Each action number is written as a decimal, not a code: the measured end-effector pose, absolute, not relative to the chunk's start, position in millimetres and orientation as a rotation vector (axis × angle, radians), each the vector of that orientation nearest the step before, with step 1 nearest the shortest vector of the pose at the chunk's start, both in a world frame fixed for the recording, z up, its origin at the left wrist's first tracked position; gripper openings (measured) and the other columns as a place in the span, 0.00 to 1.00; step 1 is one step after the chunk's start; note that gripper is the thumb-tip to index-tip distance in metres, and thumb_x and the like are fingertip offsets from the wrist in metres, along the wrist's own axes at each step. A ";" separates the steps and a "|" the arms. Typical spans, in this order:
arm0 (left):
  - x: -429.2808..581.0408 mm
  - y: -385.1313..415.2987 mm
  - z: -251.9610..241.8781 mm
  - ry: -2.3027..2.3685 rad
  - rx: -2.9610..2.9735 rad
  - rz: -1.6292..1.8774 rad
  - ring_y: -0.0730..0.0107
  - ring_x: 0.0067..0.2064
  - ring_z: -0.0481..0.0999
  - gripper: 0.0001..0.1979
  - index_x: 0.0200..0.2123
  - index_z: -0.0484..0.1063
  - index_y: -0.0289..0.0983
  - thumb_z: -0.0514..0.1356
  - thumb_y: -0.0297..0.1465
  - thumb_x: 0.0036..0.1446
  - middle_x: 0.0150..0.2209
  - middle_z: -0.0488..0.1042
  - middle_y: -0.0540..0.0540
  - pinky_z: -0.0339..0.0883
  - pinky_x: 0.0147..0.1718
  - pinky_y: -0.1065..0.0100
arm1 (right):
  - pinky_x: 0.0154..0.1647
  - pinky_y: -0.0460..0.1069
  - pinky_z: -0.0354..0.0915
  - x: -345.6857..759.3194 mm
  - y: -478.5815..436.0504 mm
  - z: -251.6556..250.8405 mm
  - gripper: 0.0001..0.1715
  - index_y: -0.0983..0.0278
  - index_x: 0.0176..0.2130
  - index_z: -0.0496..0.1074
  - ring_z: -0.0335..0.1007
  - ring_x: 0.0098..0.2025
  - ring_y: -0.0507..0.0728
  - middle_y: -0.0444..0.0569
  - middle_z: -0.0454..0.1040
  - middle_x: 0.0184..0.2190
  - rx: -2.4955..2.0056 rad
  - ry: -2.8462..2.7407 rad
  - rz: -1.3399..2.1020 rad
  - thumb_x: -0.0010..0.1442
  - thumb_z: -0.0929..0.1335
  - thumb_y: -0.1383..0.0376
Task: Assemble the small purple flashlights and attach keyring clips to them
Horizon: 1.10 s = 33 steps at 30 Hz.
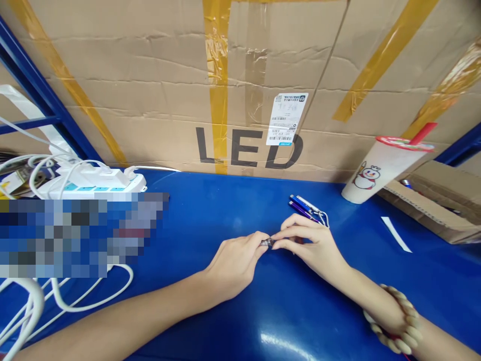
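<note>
Over the middle of the blue table (285,311), my left hand (238,260) is closed round a small dark metallic piece (267,242), whose end sticks out between thumb and forefinger. My right hand (313,245) pinches the other end of this piece with thumb and forefinger, its other fingers curled. The two hands nearly touch at the fingertips. What exactly the piece is cannot be made out. Just behind my right hand lie several blue, purple and silver pens (302,206), partly hidden by it.
A large cardboard box (165,100) stands along the back. At the right are a tilted-looking white cup (379,170) with a red straw, an open carton (432,210) and a white strip (396,234). White cables (33,306) and a power strip (101,185) lie left, near a blurred patch.
</note>
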<state>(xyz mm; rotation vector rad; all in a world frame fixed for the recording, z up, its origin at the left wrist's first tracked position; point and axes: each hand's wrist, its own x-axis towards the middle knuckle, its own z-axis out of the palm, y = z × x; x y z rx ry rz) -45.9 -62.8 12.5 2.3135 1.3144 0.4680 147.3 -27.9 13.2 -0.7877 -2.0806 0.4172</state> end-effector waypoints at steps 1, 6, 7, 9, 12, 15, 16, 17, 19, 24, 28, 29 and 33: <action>-45.9 -62.7 12.8 1.319 2.313 0.461 0.69 0.34 0.74 0.11 0.42 0.64 0.39 0.44 0.29 0.67 0.33 0.74 0.50 0.60 0.33 0.70 | 0.20 0.41 0.63 147.3 -27.9 13.2 0.14 0.63 0.30 0.80 0.65 0.23 0.46 0.47 0.72 0.26 -0.783 -2.081 0.416 0.57 0.69 0.56; -45.8 -61.5 13.2 1.324 2.311 0.445 0.69 0.33 0.74 0.10 0.43 0.65 0.39 0.45 0.30 0.66 0.31 0.74 0.51 0.60 0.33 0.71 | 0.20 0.41 0.64 147.4 -28.8 13.3 0.13 0.62 0.30 0.80 0.66 0.23 0.47 0.47 0.72 0.26 -0.768 -2.081 0.425 0.57 0.69 0.57; -45.8 -61.6 13.2 1.328 2.309 0.442 0.69 0.33 0.74 0.10 0.43 0.65 0.39 0.45 0.30 0.66 0.31 0.74 0.51 0.60 0.33 0.71 | 0.21 0.41 0.64 147.4 -29.0 13.3 0.13 0.62 0.30 0.80 0.66 0.23 0.47 0.47 0.72 0.26 -0.763 -2.083 0.424 0.57 0.69 0.57; -45.9 -62.1 13.1 1.337 2.303 0.437 0.69 0.34 0.75 0.10 0.44 0.65 0.40 0.45 0.30 0.66 0.32 0.74 0.51 0.60 0.33 0.71 | 0.21 0.41 0.64 147.4 -29.3 13.5 0.12 0.62 0.30 0.80 0.66 0.23 0.47 0.46 0.72 0.26 -0.753 -2.085 0.417 0.57 0.69 0.58; -46.2 -63.0 13.1 1.339 2.292 0.432 0.68 0.34 0.75 0.10 0.45 0.65 0.40 0.46 0.31 0.66 0.32 0.75 0.51 0.61 0.33 0.70 | 0.21 0.42 0.64 146.9 -29.8 14.5 0.13 0.62 0.30 0.80 0.66 0.23 0.46 0.46 0.72 0.26 -0.744 -2.078 0.415 0.57 0.69 0.58; -46.6 -63.3 13.2 1.337 2.287 0.449 0.68 0.35 0.76 0.11 0.44 0.65 0.40 0.45 0.31 0.66 0.33 0.76 0.51 0.62 0.34 0.70 | 0.21 0.42 0.64 145.4 -31.2 16.2 0.14 0.62 0.29 0.80 0.65 0.22 0.47 0.46 0.72 0.25 -0.767 -2.071 0.441 0.57 0.69 0.56; -46.7 -63.4 13.1 1.334 2.286 0.464 0.68 0.35 0.76 0.10 0.44 0.65 0.40 0.45 0.31 0.66 0.33 0.76 0.51 0.63 0.35 0.70 | 0.21 0.42 0.63 144.8 -31.9 16.7 0.14 0.62 0.29 0.79 0.65 0.22 0.47 0.47 0.72 0.25 -0.781 -2.071 0.456 0.57 0.69 0.56; -46.8 -63.5 12.9 1.325 2.287 0.485 0.68 0.36 0.76 0.10 0.44 0.65 0.40 0.46 0.30 0.66 0.35 0.76 0.50 0.63 0.35 0.70 | 0.20 0.42 0.63 144.2 -32.6 17.1 0.15 0.63 0.28 0.79 0.65 0.22 0.47 0.47 0.71 0.25 -0.796 -2.073 0.476 0.57 0.69 0.55; -47.0 -64.0 12.1 1.296 2.290 0.528 0.67 0.38 0.77 0.10 0.43 0.65 0.40 0.46 0.30 0.66 0.37 0.77 0.50 0.64 0.37 0.69 | 0.20 0.43 0.63 143.1 -33.7 17.3 0.18 0.64 0.26 0.78 0.64 0.21 0.47 0.47 0.71 0.25 -0.829 -2.075 0.532 0.57 0.69 0.53; -47.7 -64.8 9.3 1.262 2.304 0.566 0.66 0.39 0.78 0.08 0.42 0.66 0.39 0.48 0.30 0.65 0.39 0.78 0.49 0.66 0.37 0.68 | 0.19 0.43 0.60 141.9 -31.7 14.1 0.22 0.65 0.23 0.76 0.61 0.20 0.47 0.47 0.69 0.23 -0.912 -2.062 0.719 0.55 0.69 0.50; -48.5 -64.7 8.3 1.251 2.315 0.578 0.65 0.40 0.78 0.08 0.43 0.67 0.40 0.50 0.30 0.64 0.39 0.78 0.49 0.67 0.38 0.68 | 0.18 0.42 0.58 141.3 -28.7 10.1 0.25 0.66 0.20 0.73 0.59 0.19 0.47 0.45 0.67 0.20 -1.013 -2.055 0.850 0.53 0.70 0.48; -48.7 -64.7 8.0 1.247 2.325 0.586 0.65 0.40 0.78 0.08 0.44 0.67 0.40 0.50 0.30 0.64 0.39 0.78 0.49 0.67 0.38 0.68 | 0.18 0.42 0.57 141.2 -28.4 9.0 0.25 0.66 0.20 0.73 0.58 0.18 0.46 0.44 0.66 0.19 -1.031 -2.053 0.880 0.52 0.70 0.48; -49.1 -64.9 6.4 1.227 2.399 0.633 0.66 0.39 0.78 0.09 0.44 0.68 0.41 0.51 0.29 0.63 0.39 0.78 0.50 0.67 0.38 0.69 | 0.16 0.42 0.55 141.1 -29.3 4.9 0.25 0.66 0.20 0.72 0.56 0.16 0.45 0.43 0.65 0.20 -1.036 -2.054 0.939 0.53 0.69 0.47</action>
